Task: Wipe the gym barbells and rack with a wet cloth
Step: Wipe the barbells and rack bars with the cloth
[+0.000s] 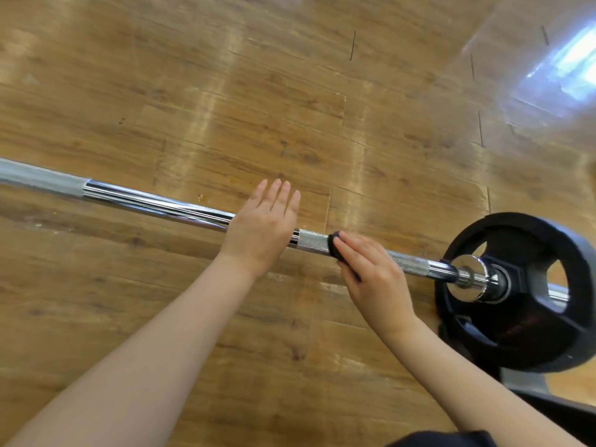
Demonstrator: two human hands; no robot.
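I am looking down from a head camera at 1 chrome barbell (pixel 154 203) held above a wooden floor (pixel 225 91). The bar's long axis runs from the left edge of the view, slanting slightly downward to the right, where it ends in 1 black weight plate (pixel 529 330). Both of my hands are on the bar, near its plate end.

My left hand (pixel 261 227) lies flat across the bar with fingers straight and together, pressing down on the smooth chrome and gripping nothing. My right hand (pixel 371 269) sits just beside it, closer to the plate, its fingers curled over a small dark cloth (pixel 335 248) held against the bar. Between the 2 hands a short stretch of rough, textured grip shows.

The right hand is the nearer one to the plate, and the left is the nearer one to the long unwiped run of bar stretching away to the left. I judge the next stroke must follow the bar's axis, sliding the cloth along it.

I can read no brand, label or writing on the bar or the plate. A dark frame piece (pixel 554 411) below the plate may be the rack; I cannot tell.
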